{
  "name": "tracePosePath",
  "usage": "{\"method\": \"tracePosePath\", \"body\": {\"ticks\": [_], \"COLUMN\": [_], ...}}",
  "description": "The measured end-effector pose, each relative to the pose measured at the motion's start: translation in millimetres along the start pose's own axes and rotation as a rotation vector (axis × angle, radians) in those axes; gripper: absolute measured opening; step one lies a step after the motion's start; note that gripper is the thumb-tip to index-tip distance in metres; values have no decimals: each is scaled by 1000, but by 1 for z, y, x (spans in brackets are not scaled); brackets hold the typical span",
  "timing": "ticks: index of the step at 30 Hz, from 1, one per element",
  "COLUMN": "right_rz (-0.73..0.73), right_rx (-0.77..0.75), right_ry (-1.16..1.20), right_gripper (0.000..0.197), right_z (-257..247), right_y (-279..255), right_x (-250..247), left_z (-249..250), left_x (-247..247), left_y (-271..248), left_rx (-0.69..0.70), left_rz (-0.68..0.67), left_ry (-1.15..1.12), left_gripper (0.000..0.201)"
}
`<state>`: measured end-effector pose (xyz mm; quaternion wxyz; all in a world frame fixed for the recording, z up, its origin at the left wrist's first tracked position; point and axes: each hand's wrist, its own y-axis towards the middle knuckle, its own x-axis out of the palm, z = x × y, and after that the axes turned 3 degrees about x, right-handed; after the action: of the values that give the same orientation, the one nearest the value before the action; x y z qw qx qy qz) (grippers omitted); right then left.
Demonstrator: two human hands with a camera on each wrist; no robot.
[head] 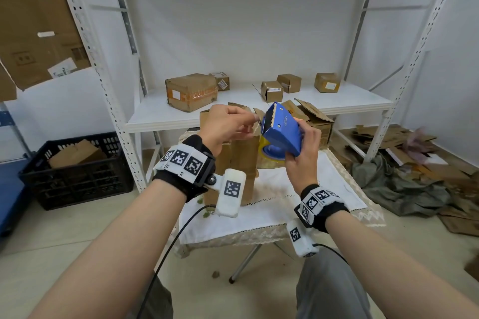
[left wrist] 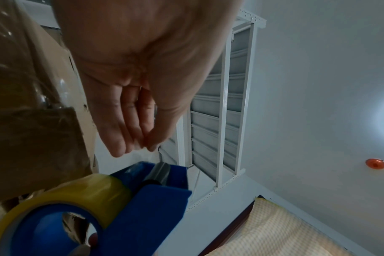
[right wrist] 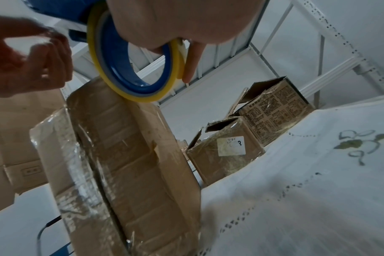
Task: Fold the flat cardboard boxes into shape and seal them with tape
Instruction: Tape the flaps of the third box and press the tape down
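Note:
A tall brown cardboard box (head: 239, 163) wrapped in clear tape stands upright on the white-clothed table (head: 298, 189). Above it my right hand (head: 304, 145) grips a blue tape dispenser (head: 282, 132) that carries a yellowish tape roll (right wrist: 131, 69), its toothed blade pointing up and left. My left hand (head: 252, 122) is just left of the blade, thumb and fingers pinched together on the loose clear tape end. The left wrist view shows those fingertips (left wrist: 146, 143) meeting right above the dispenser (left wrist: 147, 199). In the right wrist view the box (right wrist: 131, 164) sits directly under the roll.
A white metal shelf (head: 259, 111) behind the table holds several sealed boxes (head: 191, 92). Opened boxes (head: 316, 122) stand at the table's far right. A black crate (head: 77, 171) with cardboard sits on the floor at left. Cardboard scraps and cloth (head: 414, 176) litter the floor at right.

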<state>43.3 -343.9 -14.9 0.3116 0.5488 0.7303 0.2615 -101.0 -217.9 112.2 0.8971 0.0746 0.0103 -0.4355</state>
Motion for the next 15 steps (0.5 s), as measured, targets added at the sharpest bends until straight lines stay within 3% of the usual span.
{"method": "tracePosePath", "body": {"ticks": [9, 15], "right_rz": [-17, -71], "right_rx": [1, -112], "right_ry": [-71, -63], "right_gripper": [74, 76], "right_z": [-2, -10], "right_y": [3, 9], "right_x": [-5, -14], "left_z": [9, 19], "left_x": [-14, -19], "left_y": [2, 4], "left_rx": [17, 16], "left_rz": [-5, 0], "left_ry": [83, 181], "left_gripper": [12, 12]}}
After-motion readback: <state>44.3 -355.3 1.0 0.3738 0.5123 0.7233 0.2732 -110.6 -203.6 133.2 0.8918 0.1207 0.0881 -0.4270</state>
